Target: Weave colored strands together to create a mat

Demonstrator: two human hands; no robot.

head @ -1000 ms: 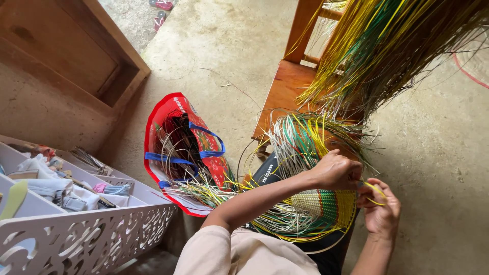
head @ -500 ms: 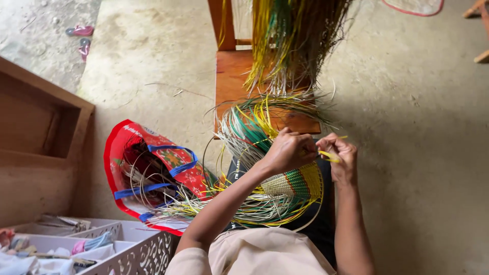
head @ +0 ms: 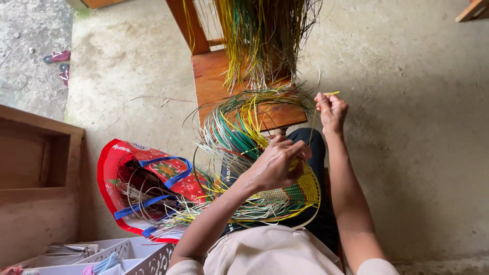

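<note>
On my lap lies a half-woven basket piece (head: 298,191) of yellow, green and white strips, with long loose strips (head: 229,127) curling out of it to the left. My left hand (head: 277,163) rests on the woven part and grips it. My right hand (head: 331,109) is raised above and to the right of it, pinching a thin yellow strip (head: 315,119) that runs down toward the weave.
A wooden chair (head: 214,84) stands in front of me, with a bundle of yellow and green strips (head: 262,35) hanging over it. A red bag with blue handles (head: 147,183) holds more strips at my left. White perforated trays (head: 132,254) sit at lower left, wooden furniture (head: 35,178) beyond.
My right hand has risen away from the weave, pulling the yellow strip up and out. My left hand stays on the woven piece. The view has shifted so the chair and bag sit differently.
</note>
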